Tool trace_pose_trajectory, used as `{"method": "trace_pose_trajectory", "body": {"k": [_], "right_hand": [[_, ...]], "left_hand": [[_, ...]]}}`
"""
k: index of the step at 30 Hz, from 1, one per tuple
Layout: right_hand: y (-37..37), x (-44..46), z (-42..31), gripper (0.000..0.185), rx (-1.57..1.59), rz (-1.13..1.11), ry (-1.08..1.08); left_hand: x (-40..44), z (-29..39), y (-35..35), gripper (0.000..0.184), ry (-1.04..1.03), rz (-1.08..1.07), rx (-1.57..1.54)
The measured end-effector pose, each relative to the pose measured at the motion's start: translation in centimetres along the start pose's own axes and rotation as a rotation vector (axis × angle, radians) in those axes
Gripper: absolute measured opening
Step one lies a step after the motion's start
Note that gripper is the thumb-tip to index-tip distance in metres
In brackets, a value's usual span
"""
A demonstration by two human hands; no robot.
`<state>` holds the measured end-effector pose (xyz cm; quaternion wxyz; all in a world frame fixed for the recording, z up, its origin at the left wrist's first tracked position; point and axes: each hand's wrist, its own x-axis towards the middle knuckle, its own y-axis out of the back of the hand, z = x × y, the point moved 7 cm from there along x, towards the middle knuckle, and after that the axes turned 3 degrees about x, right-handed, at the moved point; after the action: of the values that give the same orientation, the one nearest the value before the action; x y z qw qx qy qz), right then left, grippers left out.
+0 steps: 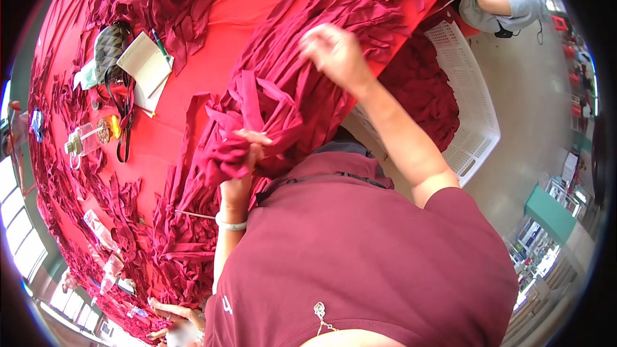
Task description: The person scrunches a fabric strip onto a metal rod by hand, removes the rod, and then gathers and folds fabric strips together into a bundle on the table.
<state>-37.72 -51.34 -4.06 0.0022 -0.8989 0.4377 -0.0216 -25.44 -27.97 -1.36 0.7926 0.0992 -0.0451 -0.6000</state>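
Half buried in cloth, the left hand (254, 151) lies at nine o'clock, closed on a gathered bunch of dark red strips (225, 154); folds cover part of its fingers, so their full grip is hard to read. Toward twelve o'clock, the right hand (334, 54) is over more strips, fingers loosely curled and smeared by motion blur; whether they touch or hold anything, I cannot tell. The strips spread over the red surface (170, 112), many overlapping so that single ends are lost.

At two to three o'clock, a white perforated basket (475, 109) carries a dark red heap (434, 93), partly hidden by the right forearm and the surface's edge. A notebook (144, 64) with a pen (159, 45) lies at ten o'clock beside a quilted bag (109, 51); a clear bottle (83, 138) is near nine. At two o'clock, a person in grey (520, 0) is cut off by the picture's edge. At seven, another person's hand (173, 311) shows only partly, next to a pale blur too unclear to name.
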Motion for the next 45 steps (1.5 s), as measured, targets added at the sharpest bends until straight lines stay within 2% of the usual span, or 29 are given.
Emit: {"method": "trace_pose_trajectory", "body": {"k": [1, 2, 3, 4, 6, 9, 10, 13, 15, 16, 18, 19, 26, 29, 31, 33, 38, 39, 41, 42, 44, 45], "right_hand": [[5.0, 1.3, 4.1, 0.006, -0.102, 0.184, -0.186], [10.0, 2.3, 6.5, 0.008, -0.277, 0.401, -0.041], [15.0, 2.9, 8.6, 0.011, -0.626, 0.604, 0.17], [18.5, 2.8, 9.2, 0.017, -0.752, 0.782, 0.133], [22.0, 3.2, 9.8, 0.022, -0.896, 0.86, -0.075], [22.2, 4.8, 11.4, 0.019, -1.076, 0.587, 0.022], [21.9, 4.7, 10.8, 0.019, -1.076, 0.589, 0.021], [19.9, 4.7, 7.3, 0.012, -1.029, 0.601, 0.273], [19.9, 5.2, 8.4, 0.012, -0.874, 0.55, 0.207], [20.4, 5.8, 10.4, 0.014, -0.628, 0.497, 0.118], [21.3, 6.6, 13.1, 0.019, -0.504, 0.571, 0.043], [21.7, 7.0, 14.3, 0.023, -0.529, 0.586, -0.038], [21.3, 7.6, 14.3, 0.015, -0.503, 0.546, -0.056], [20.3, 6.4, 8.8, 0.016, -0.754, 0.578, 0.256], [18.6, 5.7, 5.6, 0.013, -0.384, 0.507, 0.199], [15.4, 4.4, 0.5, 0.009, -0.211, 0.424, 0.171], [9.0, 2.0, -8.2, 0.007, -0.162, 0.349, 0.233], [7.3, 1.5, -9.7, 0.007, -0.164, 0.322, 0.236], [2.0, 0.0, -12.2, 0.006, -0.295, 0.092, 0.301], [-1.1, -1.0, -13.3, 0.007, -0.411, -0.07, 0.35], [-6.7, -3.7, -12.2, 0.006, -0.202, -0.366, 0.211], [-9.0, -4.7, -13.3, 0.009, -0.099, -0.403, 0.315]], "left_hand": [[0.3, 1.7, 0.4, 0.011, 0.003, 0.114, -0.145], [-0.4, 1.4, 1.0, 0.011, 0.056, 0.191, -0.215], [-0.5, 1.9, 1.7, 0.013, -0.023, 0.244, -0.197], [-0.7, 2.2, 2.1, 0.021, -0.012, 0.285, -0.212], [-1.1, 2.4, 3.3, 0.021, -0.004, 0.348, -0.259], [-1.1, 2.6, 4.3, 0.013, -0.009, 0.355, -0.342], [-1.0, 2.8, 4.4, 0.013, -0.014, 0.355, -0.325], [-0.5, 2.9, 4.5, 0.013, -0.047, 0.344, -0.321], [-0.5, 2.5, 4.1, 0.014, -0.048, 0.289, -0.32], [-0.4, 2.1, 3.9, 0.017, -0.026, 0.27, -0.317], [-0.3, 1.6, 3.4, 0.016, 0.019, 0.265, -0.323], [-0.3, 1.5, 3.3, 0.014, 0.034, 0.262, -0.339], [-0.5, 1.9, 3.1, 0.011, 0.078, 0.3, -0.254], [-0.9, 1.6, 3.5, 0.01, 0.072, 0.336, -0.268], [-1.1, 1.7, 3.8, 0.01, 0.071, 0.365, -0.267], [-1.0, 1.8, 3.7, 0.01, 0.055, 0.36, -0.245], [-0.3, 2.1, 3.1, 0.012, -0.015, 0.29, -0.224], [-0.5, 2.0, 3.0, 0.017, 0.064, 0.302, -0.192], [0.8, 3.7, 2.7, 0.026, -0.014, 0.276, -0.063], [1.3, 4.0, 2.3, 0.042, 0.023, 0.201, -0.038], [1.9, 3.5, 1.0, 0.048, 0.109, 0.172, -0.14], [2.3, 3.1, 0.2, 0.052, 0.085, 0.124, -0.074]]}}
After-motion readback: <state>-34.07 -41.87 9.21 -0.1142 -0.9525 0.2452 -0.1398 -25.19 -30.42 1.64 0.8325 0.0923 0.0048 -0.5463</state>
